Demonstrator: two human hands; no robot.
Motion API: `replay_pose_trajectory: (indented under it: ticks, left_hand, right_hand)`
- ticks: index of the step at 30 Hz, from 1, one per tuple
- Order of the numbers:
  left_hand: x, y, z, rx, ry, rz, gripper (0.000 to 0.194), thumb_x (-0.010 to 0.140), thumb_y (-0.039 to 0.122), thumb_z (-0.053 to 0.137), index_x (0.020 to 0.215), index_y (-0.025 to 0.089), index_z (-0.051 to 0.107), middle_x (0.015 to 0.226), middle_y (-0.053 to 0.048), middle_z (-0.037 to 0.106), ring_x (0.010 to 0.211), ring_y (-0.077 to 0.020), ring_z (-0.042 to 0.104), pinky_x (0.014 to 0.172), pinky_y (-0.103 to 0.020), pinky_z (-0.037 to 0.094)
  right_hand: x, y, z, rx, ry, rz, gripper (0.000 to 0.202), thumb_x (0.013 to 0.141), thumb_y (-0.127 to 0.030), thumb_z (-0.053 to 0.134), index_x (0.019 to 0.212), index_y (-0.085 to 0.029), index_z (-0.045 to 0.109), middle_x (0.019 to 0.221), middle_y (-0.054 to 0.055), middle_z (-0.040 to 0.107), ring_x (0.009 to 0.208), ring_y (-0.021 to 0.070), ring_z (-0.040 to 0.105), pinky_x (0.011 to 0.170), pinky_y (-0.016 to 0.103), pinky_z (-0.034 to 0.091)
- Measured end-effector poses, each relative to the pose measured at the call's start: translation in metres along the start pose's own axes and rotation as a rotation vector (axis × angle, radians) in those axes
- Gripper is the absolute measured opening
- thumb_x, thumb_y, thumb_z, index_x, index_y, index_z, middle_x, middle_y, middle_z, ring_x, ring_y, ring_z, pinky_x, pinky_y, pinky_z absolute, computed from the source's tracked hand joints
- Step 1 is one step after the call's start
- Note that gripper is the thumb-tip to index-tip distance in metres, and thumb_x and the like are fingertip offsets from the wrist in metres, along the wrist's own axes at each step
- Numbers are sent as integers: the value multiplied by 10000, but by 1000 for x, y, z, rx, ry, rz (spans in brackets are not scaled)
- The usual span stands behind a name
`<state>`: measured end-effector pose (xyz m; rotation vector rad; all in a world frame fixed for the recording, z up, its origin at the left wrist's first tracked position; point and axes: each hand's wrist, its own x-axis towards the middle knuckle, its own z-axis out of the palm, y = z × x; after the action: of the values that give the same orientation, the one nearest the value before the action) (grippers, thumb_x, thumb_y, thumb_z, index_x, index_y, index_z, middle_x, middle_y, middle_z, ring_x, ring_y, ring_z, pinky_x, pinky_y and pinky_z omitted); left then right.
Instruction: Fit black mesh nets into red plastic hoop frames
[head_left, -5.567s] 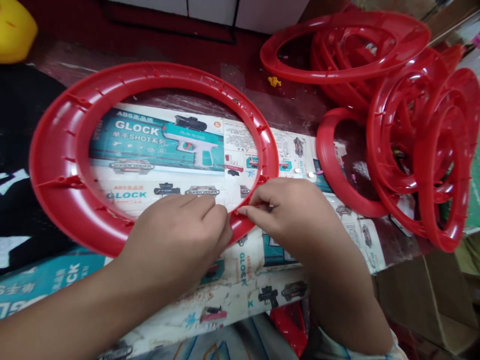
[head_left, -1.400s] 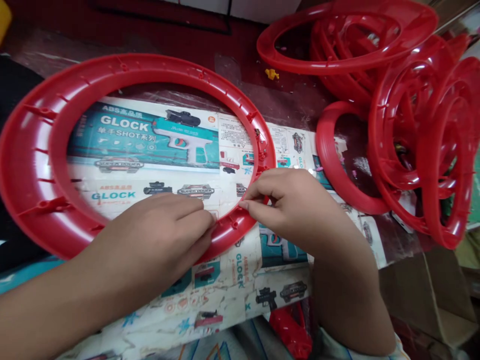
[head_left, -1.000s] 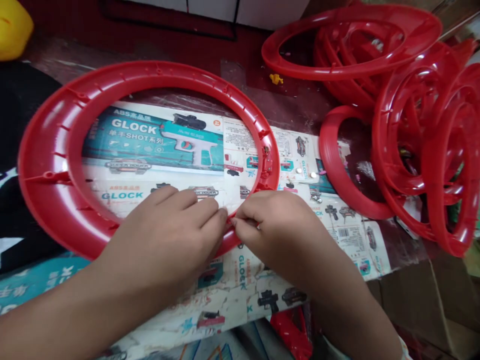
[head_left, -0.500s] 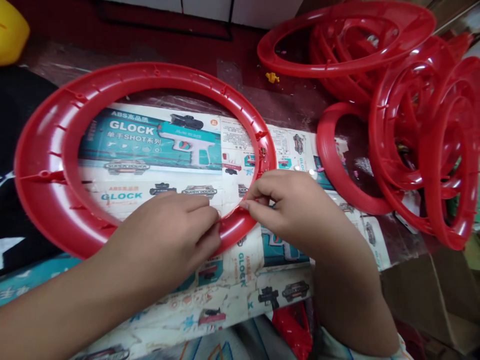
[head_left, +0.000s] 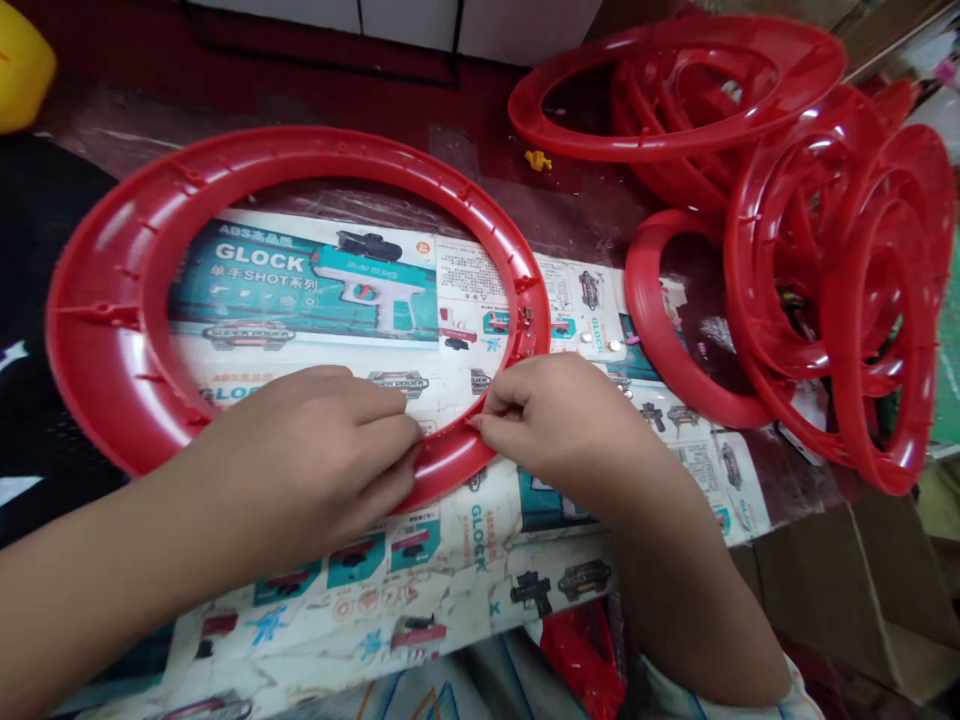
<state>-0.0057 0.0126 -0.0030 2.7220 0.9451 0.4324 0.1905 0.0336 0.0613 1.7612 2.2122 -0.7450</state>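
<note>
A red ring (head_left: 94, 365) lies channel side up on the printed cardboard (head_left: 480, 540) that covers part of the table (head_left: 592, 215), in front of the person. The step in hand looks like fine fingertip work at the ring's near right edge. There the right hand (head_left: 562, 420) has thumb and forefinger drawn narrow; I cannot tell whether they close on anything. The left hand (head_left: 322, 455) is curled at the near rim, its grip hidden behind its own back. The next move seems to call for a steady ring and small, precise fingertip pressure. Small dark bits (head_left: 526, 318) in the channel are too blurred to identify, and a yellow object (head_left: 22, 65) is cut off.
</note>
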Motion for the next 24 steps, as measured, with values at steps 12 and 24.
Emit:
replay_pose_trajectory:
  ticks: [12, 24]
  left_hand:
    - [12, 19, 2, 5, 13, -160, 316, 894, 147, 417, 650, 179, 616, 616, -47, 572, 576, -247, 536, 574, -381, 354]
    - [9, 11, 5, -56, 14, -125, 344, 918, 169, 383, 683, 166, 635, 647, -46, 597, 602, -235, 551, 594, -394, 395]
  right_hand:
    - [-9, 3, 1, 5, 64, -180, 184, 832, -126, 560, 744, -169, 716, 713, 15, 673, 661, 123, 547, 611, 258, 328]
    - [-3, 13, -4, 61, 154, -197, 148, 803, -123, 605, 706, -174, 704, 671, -16, 662, 662, 113, 559, 621, 251, 338]
